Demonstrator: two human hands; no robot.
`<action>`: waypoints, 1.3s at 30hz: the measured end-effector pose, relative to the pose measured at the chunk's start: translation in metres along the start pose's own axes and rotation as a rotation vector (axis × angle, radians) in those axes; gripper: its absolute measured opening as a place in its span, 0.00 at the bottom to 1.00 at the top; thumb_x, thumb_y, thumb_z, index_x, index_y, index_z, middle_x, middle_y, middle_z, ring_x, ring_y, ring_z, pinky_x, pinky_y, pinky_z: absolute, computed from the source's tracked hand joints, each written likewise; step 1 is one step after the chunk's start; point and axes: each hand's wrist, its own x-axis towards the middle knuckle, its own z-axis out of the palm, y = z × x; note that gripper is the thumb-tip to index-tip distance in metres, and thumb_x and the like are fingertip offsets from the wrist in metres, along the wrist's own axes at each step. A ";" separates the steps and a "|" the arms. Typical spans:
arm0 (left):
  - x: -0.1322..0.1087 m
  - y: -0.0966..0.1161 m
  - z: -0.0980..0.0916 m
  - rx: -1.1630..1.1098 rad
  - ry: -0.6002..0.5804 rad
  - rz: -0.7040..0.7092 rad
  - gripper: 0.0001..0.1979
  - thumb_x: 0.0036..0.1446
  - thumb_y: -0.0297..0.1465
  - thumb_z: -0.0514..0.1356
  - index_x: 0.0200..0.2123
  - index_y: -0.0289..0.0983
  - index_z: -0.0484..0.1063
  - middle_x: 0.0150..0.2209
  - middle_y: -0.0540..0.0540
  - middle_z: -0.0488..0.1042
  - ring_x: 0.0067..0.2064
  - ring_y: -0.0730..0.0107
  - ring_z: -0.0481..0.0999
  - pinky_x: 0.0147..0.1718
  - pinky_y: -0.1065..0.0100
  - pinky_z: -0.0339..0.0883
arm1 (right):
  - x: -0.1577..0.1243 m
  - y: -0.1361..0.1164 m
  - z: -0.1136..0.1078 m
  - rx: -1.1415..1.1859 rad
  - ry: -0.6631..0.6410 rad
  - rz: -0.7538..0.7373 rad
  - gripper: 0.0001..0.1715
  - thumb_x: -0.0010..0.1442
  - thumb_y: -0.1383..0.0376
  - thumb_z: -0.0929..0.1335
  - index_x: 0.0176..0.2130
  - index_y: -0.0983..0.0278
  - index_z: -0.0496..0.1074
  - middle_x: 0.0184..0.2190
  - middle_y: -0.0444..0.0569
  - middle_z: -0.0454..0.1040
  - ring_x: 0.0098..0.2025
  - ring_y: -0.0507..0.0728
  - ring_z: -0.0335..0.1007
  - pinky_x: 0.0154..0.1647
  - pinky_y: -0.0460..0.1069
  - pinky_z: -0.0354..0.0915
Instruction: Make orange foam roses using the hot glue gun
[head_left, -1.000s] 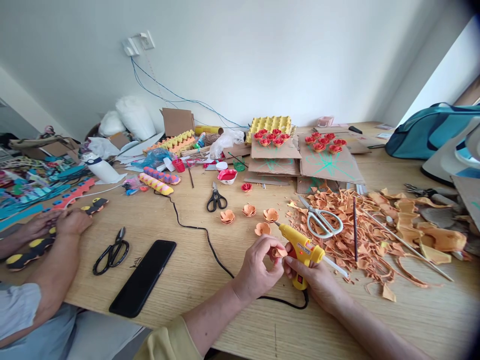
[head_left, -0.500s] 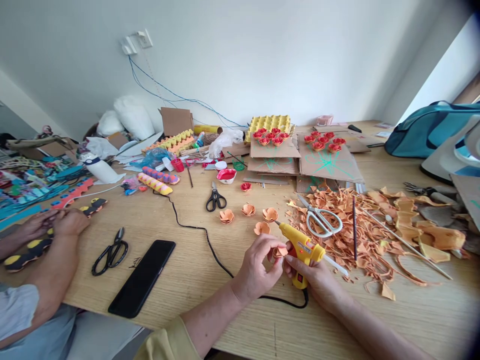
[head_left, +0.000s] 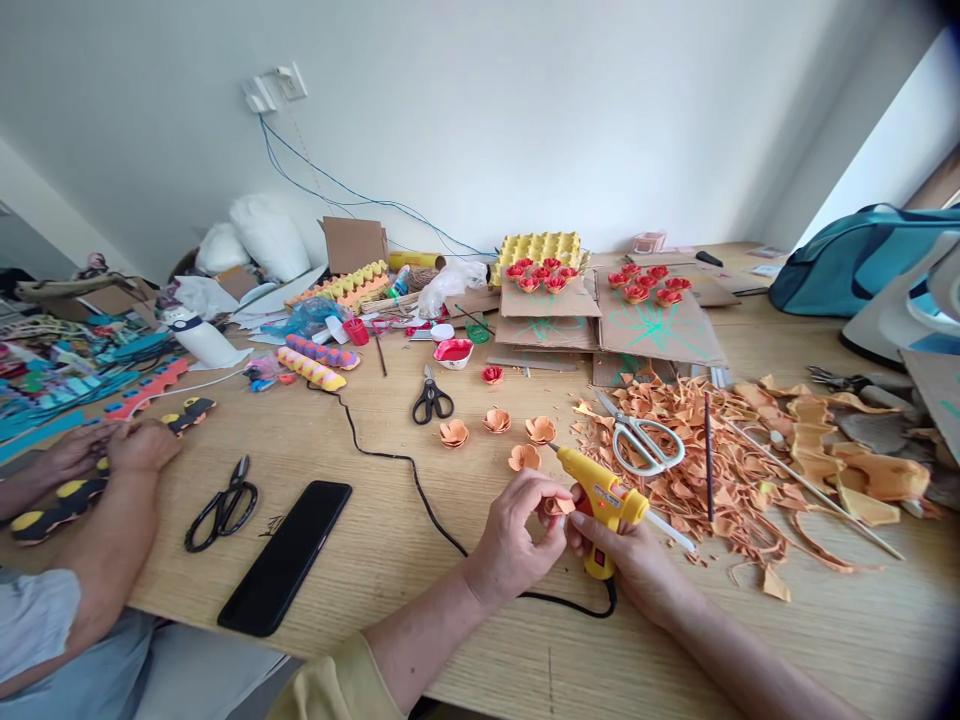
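My left hand (head_left: 517,540) pinches a small orange paper flower (head_left: 559,505) between thumb and fingertips. My right hand (head_left: 637,560) is wrapped round the handle of a yellow glue gun (head_left: 600,495), whose nozzle points up and left, away from the flower. The right thumb touches the flower too. Both hands hover just above the wooden table (head_left: 465,640) near its front edge. Several finished orange flowers (head_left: 499,420) lie on the table just beyond my hands.
Orange paper scraps (head_left: 742,470) with white-handled scissors (head_left: 641,440) lie to the right. Black scissors (head_left: 433,398), a second black pair (head_left: 223,505) and a black phone (head_left: 286,555) lie left. Red flowers (head_left: 544,273) sit on cardboard at the back. Another person's hands (head_left: 127,445) work at far left.
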 end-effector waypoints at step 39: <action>0.000 -0.003 -0.005 0.061 -0.019 0.155 0.14 0.60 0.18 0.58 0.47 0.38 0.69 0.42 0.42 0.74 0.46 0.66 0.77 0.45 0.66 0.76 | 0.001 -0.002 -0.003 0.083 0.000 0.002 0.18 0.58 0.52 0.76 0.39 0.62 0.73 0.24 0.42 0.72 0.27 0.51 0.65 0.30 0.47 0.60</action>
